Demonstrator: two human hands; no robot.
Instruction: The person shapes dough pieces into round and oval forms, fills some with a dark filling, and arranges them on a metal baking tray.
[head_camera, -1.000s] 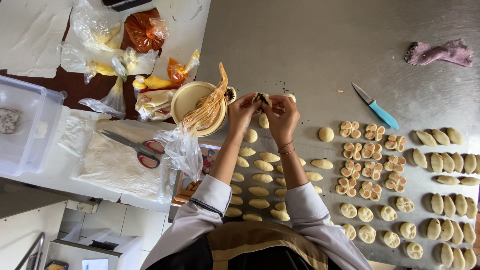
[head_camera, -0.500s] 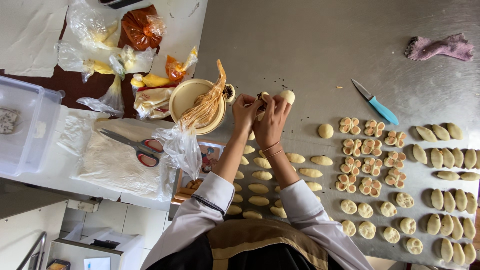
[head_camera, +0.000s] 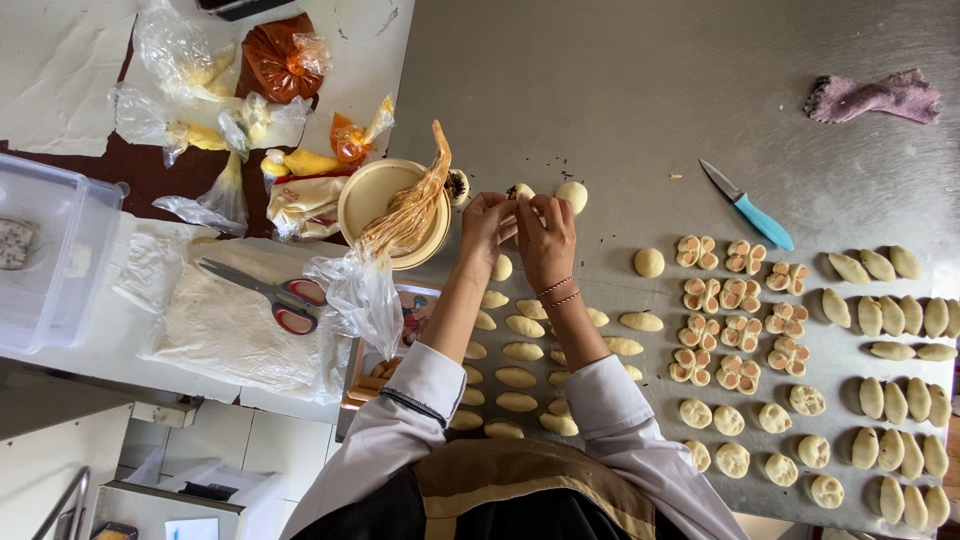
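A brushed stainless-steel worktable (head_camera: 640, 90) is filling the right side under even daylight, a white-covered side counter (head_camera: 60, 60) adjoining at left, pale square floor tiles (head_camera: 215, 435) showing below.

Bright, even daylight; soft glare sheens the steel table (head_camera: 620, 90) toward its far edge; shadows faint, focus sharp throughout.

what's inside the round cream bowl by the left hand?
The round cream bowl holds a clear piping bag of light brown filling, lying across it with its tip past the rim. The bag covers much of the inside, so what else is in it can't be seen.
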